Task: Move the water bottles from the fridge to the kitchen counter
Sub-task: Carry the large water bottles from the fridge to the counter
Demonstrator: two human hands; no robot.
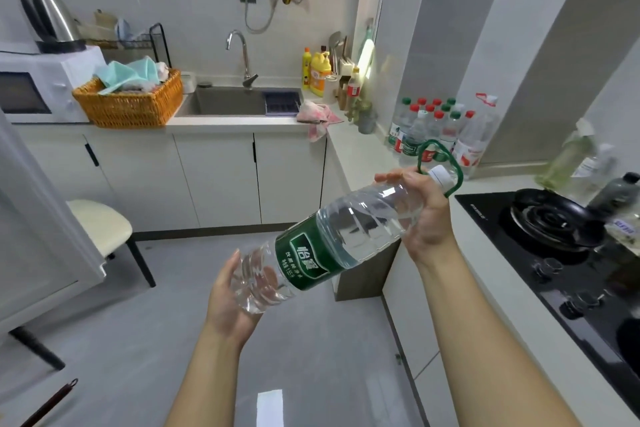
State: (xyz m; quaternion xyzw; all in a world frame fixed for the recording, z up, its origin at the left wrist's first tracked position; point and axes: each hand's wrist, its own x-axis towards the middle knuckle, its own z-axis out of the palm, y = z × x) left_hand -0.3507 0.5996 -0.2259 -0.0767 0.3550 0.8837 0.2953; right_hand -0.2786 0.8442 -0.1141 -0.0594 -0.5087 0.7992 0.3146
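Gripping the neck of the tilted water bottle (343, 236), right hand (427, 218) is risking its base sliding off open left hand (230, 305) below

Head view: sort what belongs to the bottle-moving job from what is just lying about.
Job: large water bottle, gripped near the neck by the right hand, base resting on the left hand; cluster of bottles on the kitchen counter.
Lying about: wicker basket, kettle, microwave, sink, pink cloth, stove.
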